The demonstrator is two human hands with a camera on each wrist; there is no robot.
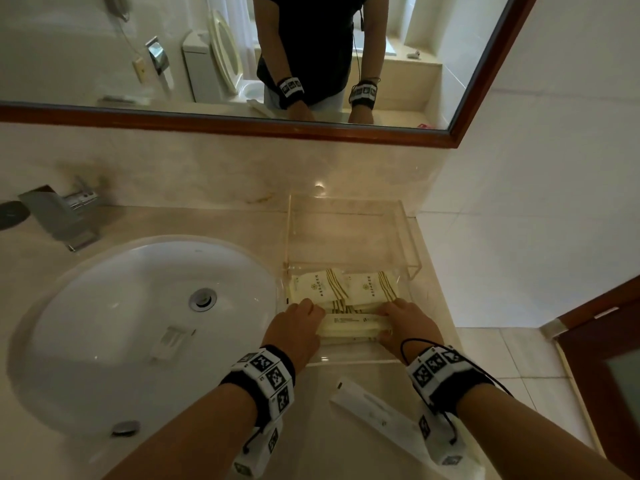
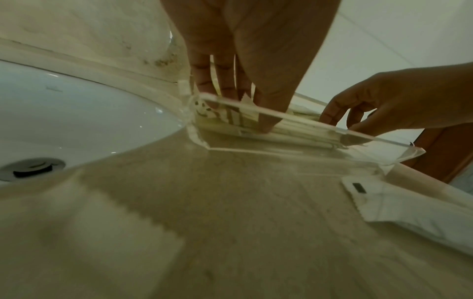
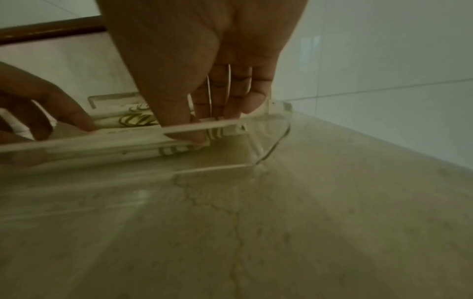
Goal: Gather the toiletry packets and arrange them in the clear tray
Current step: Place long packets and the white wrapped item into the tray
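Note:
A clear acrylic tray [image 1: 353, 362] stands on the counter right of the sink. Two cream packets with gold stripes [image 1: 320, 285] [image 1: 372, 287] lie side by side at its back. In front of them lies a stack of long cream packets [image 1: 353, 329]. My left hand [image 1: 304, 318] pinches the stack's left end, and my right hand [image 1: 398, 317] pinches the right end. In the left wrist view the left hand [image 2: 256, 97] has its thumb in front of the long packets [image 2: 302, 135] and its fingers behind. The right hand [image 3: 202, 121] holds the long packets [image 3: 102, 141] likewise.
A long white packet [image 1: 377, 410] lies on the beige counter just in front of the tray. The white sink [image 1: 104, 323] and its faucet [image 1: 65, 216] are to the left. A mirror hangs behind, and a tiled wall and the counter's edge run close on the right.

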